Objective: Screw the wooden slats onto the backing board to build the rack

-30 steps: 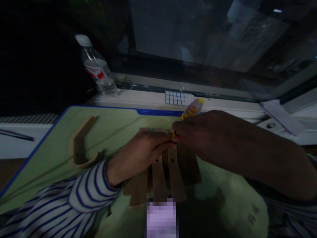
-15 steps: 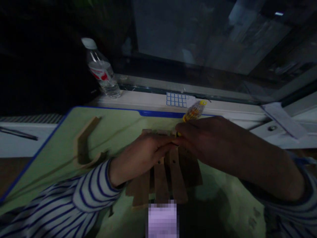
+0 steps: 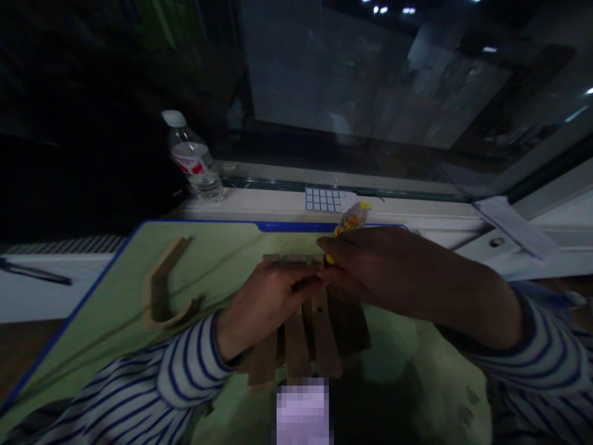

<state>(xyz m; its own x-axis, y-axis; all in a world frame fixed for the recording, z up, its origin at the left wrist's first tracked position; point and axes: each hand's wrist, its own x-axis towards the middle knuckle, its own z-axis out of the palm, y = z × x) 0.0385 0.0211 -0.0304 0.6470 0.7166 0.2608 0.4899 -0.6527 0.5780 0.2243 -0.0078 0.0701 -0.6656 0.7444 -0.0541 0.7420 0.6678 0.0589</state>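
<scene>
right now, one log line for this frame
left hand: resting on wooden slats | right hand: gripping yellow-handled screwdriver | surface: green mat

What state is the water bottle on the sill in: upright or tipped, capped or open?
Upright and capped: the water bottle stands on its base, white cap on top.

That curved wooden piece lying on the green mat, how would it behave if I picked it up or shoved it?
Probably stiff: the curved wooden piece looks like thick cut wood. With its bent hook shape resting on the green mat, it would likely slide or pivot rather than roll. Its weight is hard to judge.
</scene>
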